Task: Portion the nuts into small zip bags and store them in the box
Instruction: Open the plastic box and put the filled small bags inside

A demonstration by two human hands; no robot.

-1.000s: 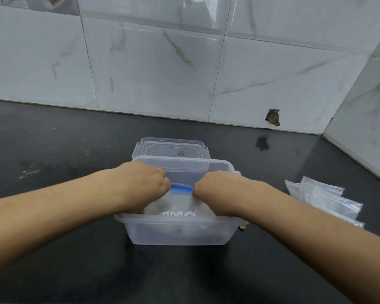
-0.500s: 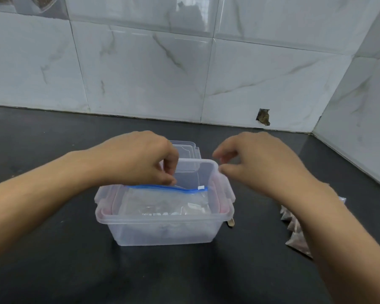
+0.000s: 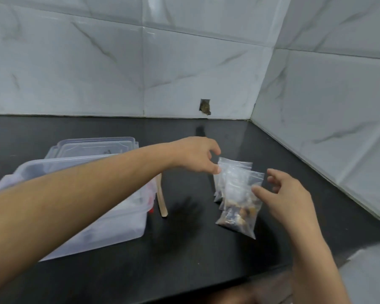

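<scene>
Nuts (image 3: 239,212) show as a brown cluster in the bottom of the front zip bag (image 3: 239,202), which lies on top of a small fanned pile of zip bags (image 3: 230,172) at about 3 o'clock from the box (image 3: 79,224), well apart from it on the counter (image 3: 184,260). Both hands are reaching in with fingers loosely spread and holding nothing: the left hand (image 3: 195,156) hovers at the pile's 10 o'clock corner with its fingertips just at the top seals, and the right hand (image 3: 285,194) comes in from 4 o'clock beside the front bag. To do this well I judge it best to pinch one bag at its seal strip, lift it clear so the bags beneath do not slide, and keep the nuts hanging low while carrying it over to the open box. A lid (image 3: 92,145) lies at the box's 12 o'clock, and a wooden stick (image 3: 161,198) lies just beside the box's right wall. Dark and glossy, the counter meets pale marbled wall tiles (image 3: 184,62) in a corner at 1 o'clock, and one tile has a small chipped hole (image 3: 205,106) at its base
</scene>
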